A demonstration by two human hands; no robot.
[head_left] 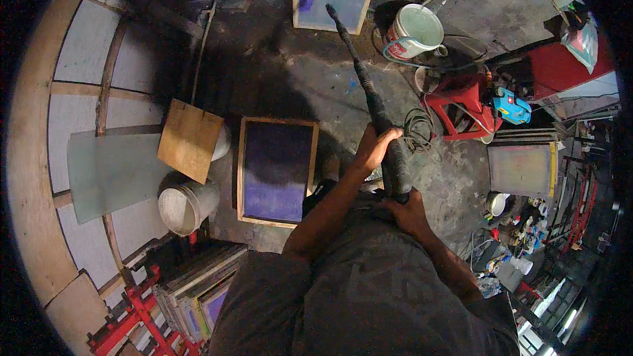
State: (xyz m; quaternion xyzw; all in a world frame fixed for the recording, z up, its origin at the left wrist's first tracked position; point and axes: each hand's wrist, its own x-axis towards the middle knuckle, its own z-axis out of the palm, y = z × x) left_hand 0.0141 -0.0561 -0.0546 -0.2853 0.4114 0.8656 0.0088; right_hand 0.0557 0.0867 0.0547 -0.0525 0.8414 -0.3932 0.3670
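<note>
I hold a long black pressure washer lance (pixel 374 95) in front of my body. My left hand (pixel 378 149) wraps round its thicker middle part, thumb along the top. My right hand (pixel 407 211) is closed at its rear end, near my waist; its fingers are partly hidden. The thin nozzle end points away from me and overlaps the lower part of a wood-framed mesh screen (pixel 333 0) with a purple patch on its left side. No spray shows. Left of my arms rests a second wood-framed screen (pixel 280 201), its mesh purple and partly in shadow.
A white bucket (pixel 422 29) with a hose stands at the far right. Nearby are a red stool (pixel 455 102), a blue machine (pixel 513 107) and coiled hose (pixel 420 133). At left are a wooden board (pixel 190 140), a white bucket (pixel 188 207) and stacked frames (pixel 198 283).
</note>
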